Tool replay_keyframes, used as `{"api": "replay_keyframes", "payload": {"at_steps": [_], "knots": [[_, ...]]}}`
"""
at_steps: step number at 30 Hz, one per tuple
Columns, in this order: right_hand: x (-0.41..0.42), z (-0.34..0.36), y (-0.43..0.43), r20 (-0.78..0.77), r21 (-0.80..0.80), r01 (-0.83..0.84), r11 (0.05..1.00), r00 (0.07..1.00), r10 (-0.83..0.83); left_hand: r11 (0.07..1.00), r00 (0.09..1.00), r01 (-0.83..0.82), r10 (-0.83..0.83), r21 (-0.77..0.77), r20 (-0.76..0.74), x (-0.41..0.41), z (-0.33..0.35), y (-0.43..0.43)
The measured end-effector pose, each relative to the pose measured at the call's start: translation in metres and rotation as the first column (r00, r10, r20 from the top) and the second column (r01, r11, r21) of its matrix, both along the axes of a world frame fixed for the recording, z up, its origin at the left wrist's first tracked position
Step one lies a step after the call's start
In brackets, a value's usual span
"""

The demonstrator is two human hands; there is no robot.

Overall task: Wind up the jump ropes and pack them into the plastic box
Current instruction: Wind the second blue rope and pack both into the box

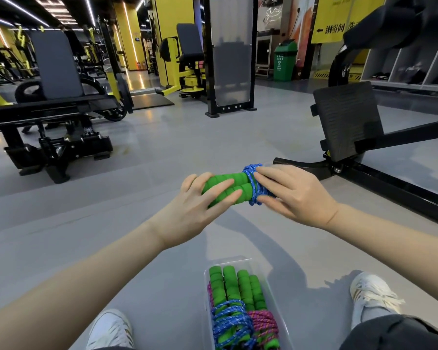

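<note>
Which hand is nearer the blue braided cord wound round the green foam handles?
Right. The right hand pinches the blue braided cord itself; the left hand holds the green foam handles at their other end.

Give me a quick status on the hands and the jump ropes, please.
Left hand grips green handles; right hand pinches blue rope wound round them. Blue bundle and pink bundle in plastic box. Nothing blocking box.

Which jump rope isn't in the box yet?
The blue-corded rope held between left hand and right hand; the other blue rope and pink rope lie in the plastic box.
</note>
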State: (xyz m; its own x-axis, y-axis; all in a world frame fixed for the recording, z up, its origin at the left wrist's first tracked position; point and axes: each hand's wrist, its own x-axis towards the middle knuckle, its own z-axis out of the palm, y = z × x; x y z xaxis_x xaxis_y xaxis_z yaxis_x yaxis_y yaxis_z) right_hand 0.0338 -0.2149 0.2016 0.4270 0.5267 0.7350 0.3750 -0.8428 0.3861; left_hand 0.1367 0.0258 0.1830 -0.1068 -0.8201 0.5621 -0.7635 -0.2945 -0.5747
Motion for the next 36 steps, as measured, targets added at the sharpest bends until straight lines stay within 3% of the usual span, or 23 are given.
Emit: {"api": "replay_keyframes", "payload": {"at_steps": [4,7,11,19,22,25,27,29,32,36], "knots": [[0.003,-0.014,-0.013,0.008,-0.125,0.117,0.985,0.993,-0.116,0.999,0.999,0.035,-0.035,-0.029,0.0,-0.002,0.007,-0.004],[0.007,-0.023,-0.018,0.087,-0.129,0.052,0.99,0.995,-0.041,0.999,0.999,0.041,-0.041,-0.033,0.01,-0.006,0.0,-0.005],[0.007,-0.029,-0.016,0.066,-0.14,-0.002,0.99,0.998,0.012,0.998,0.998,0.059,-0.059,-0.012,0.02,-0.006,-0.004,-0.005],[0.005,-0.04,-0.009,-0.085,-0.002,0.001,1.0,0.996,-0.001,0.996,1.0,0.02,-0.02,0.088,-0.008,0.001,-0.002,-0.003],[0.001,-0.049,-0.002,-0.307,0.248,0.091,0.964,0.952,-0.01,0.996,0.997,-0.08,0.08,0.049,0.013,0.0,-0.005,-0.005],[-0.002,-0.046,0.016,-0.517,0.638,0.272,0.72,0.845,0.138,0.997,0.997,-0.074,0.074,0.009,0.025,-0.003,-0.007,-0.009],[-0.002,-0.035,0.022,-0.633,0.731,0.393,0.558,0.697,0.337,0.994,0.991,-0.068,0.058,0.083,0.122,-0.001,-0.009,-0.007],[-0.001,-0.026,0.019,-0.69,0.722,0.439,0.535,0.515,0.509,0.983,0.979,-0.094,0.063,0.155,0.192,0.001,-0.01,-0.001],[-0.002,-0.013,0.013,-0.741,0.657,0.499,0.565,0.286,0.608,0.963,0.971,-0.148,0.099,0.223,0.219,0.0,-0.01,0.004],[-0.006,-0.003,0.007,-0.631,0.65,0.59,0.478,0.069,0.773,0.962,0.978,-0.113,0.063,0.249,0.2,-0.002,-0.011,0.005]]}}
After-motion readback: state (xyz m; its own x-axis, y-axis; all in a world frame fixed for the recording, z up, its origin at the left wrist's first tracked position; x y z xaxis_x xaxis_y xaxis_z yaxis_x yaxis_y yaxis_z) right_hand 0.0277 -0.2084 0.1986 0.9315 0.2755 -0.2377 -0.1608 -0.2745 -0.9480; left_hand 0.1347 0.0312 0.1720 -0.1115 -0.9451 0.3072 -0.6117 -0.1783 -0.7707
